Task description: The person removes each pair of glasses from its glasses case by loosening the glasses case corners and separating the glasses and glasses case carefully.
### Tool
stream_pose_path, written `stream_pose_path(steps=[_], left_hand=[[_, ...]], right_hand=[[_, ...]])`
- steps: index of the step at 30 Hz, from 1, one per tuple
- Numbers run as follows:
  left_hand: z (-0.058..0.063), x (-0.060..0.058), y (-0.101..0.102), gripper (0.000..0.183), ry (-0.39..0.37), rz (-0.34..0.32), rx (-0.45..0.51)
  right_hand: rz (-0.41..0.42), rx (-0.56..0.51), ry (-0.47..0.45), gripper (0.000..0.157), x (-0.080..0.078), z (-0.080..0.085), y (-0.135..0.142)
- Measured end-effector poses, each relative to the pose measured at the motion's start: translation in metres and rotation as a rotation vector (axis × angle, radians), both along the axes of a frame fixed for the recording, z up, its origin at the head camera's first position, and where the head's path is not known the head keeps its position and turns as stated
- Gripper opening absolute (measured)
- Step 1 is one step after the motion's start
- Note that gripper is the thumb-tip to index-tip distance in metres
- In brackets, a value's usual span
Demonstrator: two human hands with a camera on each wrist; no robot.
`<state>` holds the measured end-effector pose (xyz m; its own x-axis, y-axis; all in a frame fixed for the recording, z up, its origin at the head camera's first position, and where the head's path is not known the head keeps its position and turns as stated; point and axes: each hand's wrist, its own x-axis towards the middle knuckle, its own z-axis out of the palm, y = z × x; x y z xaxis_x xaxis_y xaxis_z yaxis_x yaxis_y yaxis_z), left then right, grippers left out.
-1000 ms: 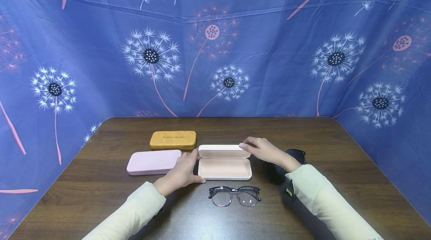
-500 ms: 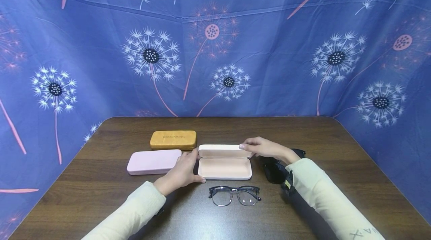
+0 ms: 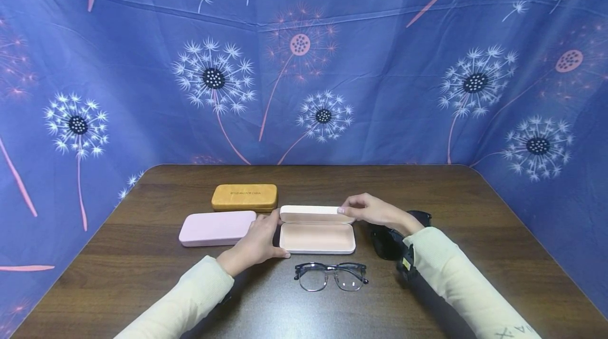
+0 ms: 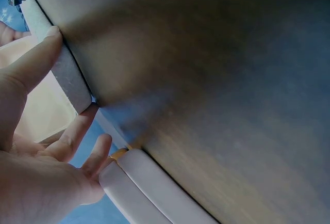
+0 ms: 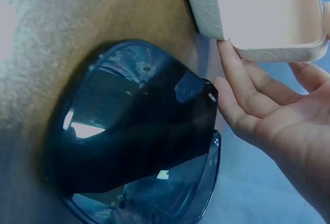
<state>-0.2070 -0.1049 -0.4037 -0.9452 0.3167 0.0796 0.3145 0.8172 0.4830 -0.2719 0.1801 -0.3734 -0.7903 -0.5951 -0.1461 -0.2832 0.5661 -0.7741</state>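
A white glasses case (image 3: 317,239) with a pale peach lining stands open on the table, its lid (image 3: 311,214) raised at the back. My left hand (image 3: 256,238) holds the case's left end, thumb at the front corner and fingers toward the back. At the lid's right end, my right hand (image 3: 375,210) pinches the edge, thumb in front and fingers behind. Black-rimmed eyeglasses (image 3: 331,269) lie folded just in front of the case. Dark sunglasses (image 5: 129,131) rest under my right wrist, partly hidden by it in the head view.
To the left lies a closed pink glasses case (image 3: 216,229), close beside my left fingers. Behind it is a closed mustard-yellow glasses case (image 3: 244,197) with lettering. The brown wooden table (image 3: 142,275) ends at a blue dandelion-print cloth (image 3: 380,64).
The lid has tipped very slightly forward under my right hand. My right wrist has shifted a little, showing more of the sunglasses. My left hand stays in place.
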Motion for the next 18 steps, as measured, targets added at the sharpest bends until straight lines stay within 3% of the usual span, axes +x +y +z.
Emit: stream_pose_path(steps=[8,18], left_hand=[[-0.004,-0.002,-0.002,0.094,0.058,-0.010,0.009],[-0.004,-0.003,-0.002,0.093,0.060,-0.007,-0.029]], right_hand=[[0.045,-0.049,0.091,0.026,0.002,-0.005,0.000],[0.044,-0.064,0.188,0.019,0.012,-0.011,-0.001]])
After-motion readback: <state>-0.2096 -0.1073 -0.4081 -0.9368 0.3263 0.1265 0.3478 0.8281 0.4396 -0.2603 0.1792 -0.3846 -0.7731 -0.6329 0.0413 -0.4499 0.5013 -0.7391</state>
